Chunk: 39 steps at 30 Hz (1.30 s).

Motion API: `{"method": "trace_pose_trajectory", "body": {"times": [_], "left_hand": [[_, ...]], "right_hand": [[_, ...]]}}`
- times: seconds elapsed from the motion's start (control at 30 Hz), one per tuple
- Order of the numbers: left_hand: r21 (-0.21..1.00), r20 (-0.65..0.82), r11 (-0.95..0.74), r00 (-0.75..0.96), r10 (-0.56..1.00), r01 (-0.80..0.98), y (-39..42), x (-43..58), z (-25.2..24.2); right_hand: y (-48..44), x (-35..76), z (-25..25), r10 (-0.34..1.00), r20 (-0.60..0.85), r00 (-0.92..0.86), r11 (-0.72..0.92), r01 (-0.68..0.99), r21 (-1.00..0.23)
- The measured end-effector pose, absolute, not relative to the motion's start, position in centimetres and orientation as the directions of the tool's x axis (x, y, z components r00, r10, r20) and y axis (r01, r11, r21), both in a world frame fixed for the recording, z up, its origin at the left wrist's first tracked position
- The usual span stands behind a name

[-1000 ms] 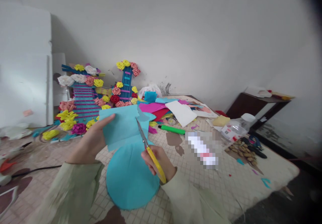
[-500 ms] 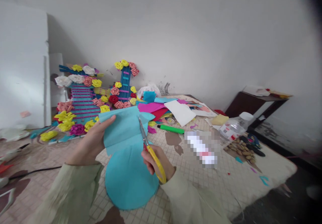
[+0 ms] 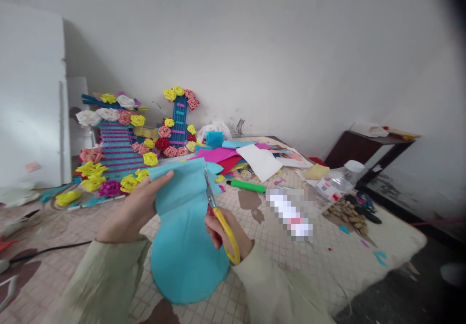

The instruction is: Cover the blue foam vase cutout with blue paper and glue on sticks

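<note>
My left hand (image 3: 134, 205) is closed on the left edge of a blue paper sheet (image 3: 187, 251), thumb on top. The sheet has a rounded lower part lying low over the table and a narrower upper part with a crease across it. In my right hand (image 3: 231, 236) are scissors (image 3: 227, 232) with yellow handles and some red on them. Their metal blades point up and away along the right edge of the sheet's upper part. A small pointed flap of the same paper juts out to the right of the blades. My right fingers are wrapped through the handles.
Two guitar-shaped panels (image 3: 118, 144) trimmed with paper flowers lean at the back left. Coloured paper sheets (image 3: 218, 156) are piled at the back, behind a green marker (image 3: 247, 186). A plastic bottle (image 3: 337, 183) and peanuts (image 3: 345, 215) lie on the right. A black cable (image 3: 54, 251) runs at left.
The scissors blades have come more upright and closer together at the paper's right edge. The sheet's upper part is flatter and slightly raised to the right, with my left hand shifted a little right.
</note>
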State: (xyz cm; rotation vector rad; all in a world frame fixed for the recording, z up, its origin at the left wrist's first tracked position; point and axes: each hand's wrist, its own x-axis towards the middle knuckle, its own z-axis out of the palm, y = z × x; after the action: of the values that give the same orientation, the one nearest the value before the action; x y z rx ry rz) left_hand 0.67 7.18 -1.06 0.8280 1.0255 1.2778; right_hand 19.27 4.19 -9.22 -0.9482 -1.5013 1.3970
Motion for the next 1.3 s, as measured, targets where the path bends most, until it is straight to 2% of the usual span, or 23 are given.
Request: {"method": "trace_pose_trajectory", "body": {"times": [0.23, 0.43, 1.1, 1.3], "left_hand": [[0.921, -0.132, 0.140, 0.046, 0.990, -0.364, 7.0, 1.4, -1.0], [0.915, -0.116, 0.126, 0.050, 0.992, -0.384, 7.1, 1.5, -1.1], [0.878, -0.177, 0.217, 0.131, 0.975, -0.428, 7.1, 1.3, -0.7], [0.836, -0.146, 0.179, 0.105, 0.984, -0.518, 7.3, 0.7, -0.7]], "right_hand": [[4.3, 19.1, -9.5, 0.948, 0.037, -0.317, 0.027, -0.037, -0.999], [4.2, 19.0, -9.2, 0.952, 0.047, -0.304, 0.035, -0.046, -0.998], [4.1, 19.0, -8.9, 0.961, 0.005, -0.277, 0.004, -0.001, -1.000], [4.2, 19.0, -9.0, 0.961, -0.003, -0.276, -0.001, 0.009, -1.000]]}}
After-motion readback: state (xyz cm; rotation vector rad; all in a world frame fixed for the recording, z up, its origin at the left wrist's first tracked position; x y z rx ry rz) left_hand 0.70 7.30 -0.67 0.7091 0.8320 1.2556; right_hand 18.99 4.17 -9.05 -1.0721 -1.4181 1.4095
